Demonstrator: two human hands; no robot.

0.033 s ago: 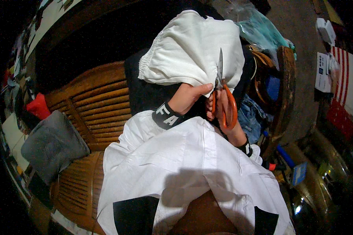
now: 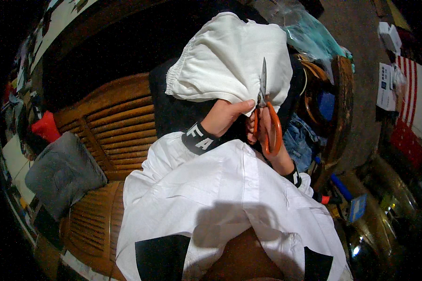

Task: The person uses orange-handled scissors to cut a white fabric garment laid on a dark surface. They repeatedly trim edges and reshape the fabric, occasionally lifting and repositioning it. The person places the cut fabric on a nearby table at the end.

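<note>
A white cloth garment (image 2: 229,56) with a gathered, elastic-looking edge on its left lies spread over dark fabric on my lap. My left hand (image 2: 226,116) pinches its near edge, thumb on top and fingers hidden beneath. In my right hand (image 2: 267,125) is a pair of scissors (image 2: 278,131) with orange handles. One pointed blade lies over the cloth, aimed away from me, just right of my left thumb. Where the other blade runs I cannot make out. The handles stand slightly apart, and the scissors' pivot is close to the garment's near edge.
A slatted wooden bench (image 2: 119,126) extends to my left, bearing a grey cushion (image 2: 65,173) and a red item (image 2: 46,126). On the right are blue denim (image 2: 299,140), a wooden armrest (image 2: 340,107) and a clear-and-green plastic bag (image 2: 314,35). A white box (image 2: 386,86) stands farther right.
</note>
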